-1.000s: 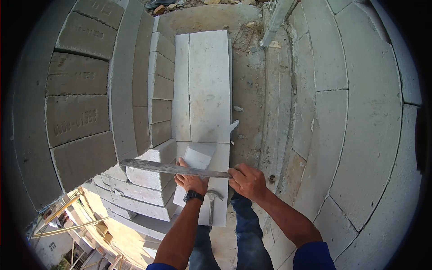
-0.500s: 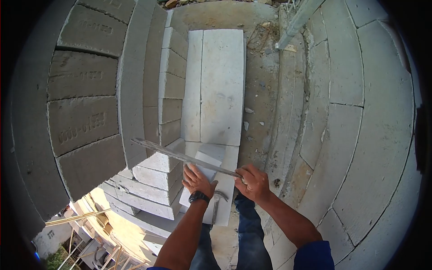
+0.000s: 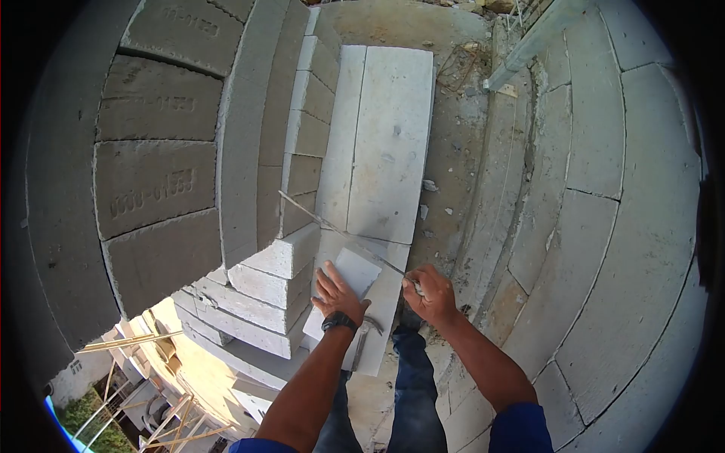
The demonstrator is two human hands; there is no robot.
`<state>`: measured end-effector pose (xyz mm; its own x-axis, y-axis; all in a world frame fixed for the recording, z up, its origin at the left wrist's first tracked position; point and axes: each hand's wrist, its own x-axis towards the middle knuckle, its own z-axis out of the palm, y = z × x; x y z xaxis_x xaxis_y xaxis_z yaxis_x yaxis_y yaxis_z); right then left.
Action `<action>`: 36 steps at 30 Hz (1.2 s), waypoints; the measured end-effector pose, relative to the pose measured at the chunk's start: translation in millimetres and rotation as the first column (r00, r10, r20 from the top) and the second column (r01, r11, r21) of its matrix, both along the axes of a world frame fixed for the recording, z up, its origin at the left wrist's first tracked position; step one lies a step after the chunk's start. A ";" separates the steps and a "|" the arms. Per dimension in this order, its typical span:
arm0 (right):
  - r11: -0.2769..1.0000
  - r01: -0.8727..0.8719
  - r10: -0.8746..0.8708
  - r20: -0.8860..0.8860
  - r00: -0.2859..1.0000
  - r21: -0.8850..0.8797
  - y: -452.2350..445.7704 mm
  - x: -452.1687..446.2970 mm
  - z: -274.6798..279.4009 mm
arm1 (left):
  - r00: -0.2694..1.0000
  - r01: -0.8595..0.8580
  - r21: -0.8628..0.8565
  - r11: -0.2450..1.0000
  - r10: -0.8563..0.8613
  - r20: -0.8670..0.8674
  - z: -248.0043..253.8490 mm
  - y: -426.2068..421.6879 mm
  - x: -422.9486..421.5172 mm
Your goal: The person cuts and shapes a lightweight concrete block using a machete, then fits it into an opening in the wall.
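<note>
A: Who holds what here?

B: A person in blue sleeves (image 3: 521, 426) grips a long, thin blade (image 3: 326, 223) by its near end, the fingers of the right hand (image 3: 432, 294) curled tight around it. The left hand (image 3: 336, 297) clasps nothing; it lies flat, fingers spread, on a small pale block (image 3: 358, 269).

A: Where does that block sit from the right-hand grip?

B: To the left of it, on a pale slab (image 3: 387, 294). The left hand is the nearer of the two, in contact with the block's top. The block's long axis slants from near left to far right.

A: And the blade?

B: Crosswise to that. It runs from the right fist forward and leftward, by the block's far end, its tip out toward the stacked blocks (image 3: 303, 175). It shows nearly edge-on; whether it touches the small block, I cannot tell.

A: What surrounds them?

B: A hammer (image 3: 360, 347) rests on the slab just beside the left wrist, which wears a black watch (image 3: 339, 322). Beyond, long slabs (image 3: 393, 143) lie side by side. At far left stand grey blocks with stamped marks (image 3: 155, 177).

A: Any containers?

B: None that I can make out; block and hammer lie in the open.
</note>
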<state>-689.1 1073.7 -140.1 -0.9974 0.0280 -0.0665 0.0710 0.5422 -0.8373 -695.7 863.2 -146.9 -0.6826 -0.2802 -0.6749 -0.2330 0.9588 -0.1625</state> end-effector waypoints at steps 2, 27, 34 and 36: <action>0.884 -0.298 0.204 0.277 0.939 0.359 10.0 22.4 -58.0 | 0.999 -0.021 -0.007 1.000 0.021 0.030 2.7 6.7 -3.3; 0.944 -0.259 0.202 0.259 0.944 0.205 12.6 12.5 -99.2 | 0.998 -0.009 0.007 1.000 0.009 0.066 5.8 3.2 -11.8; 0.988 -0.007 -0.003 -0.068 0.998 -0.157 6.7 -15.7 16.3 | 0.999 -0.013 0.026 1.000 0.012 0.037 2.2 0.4 -2.0; 0.975 0.004 -0.039 -0.157 0.987 -0.221 -0.4 -18.8 28.1 | 0.999 -0.017 0.033 0.999 0.016 0.032 3.6 1.1 -2.4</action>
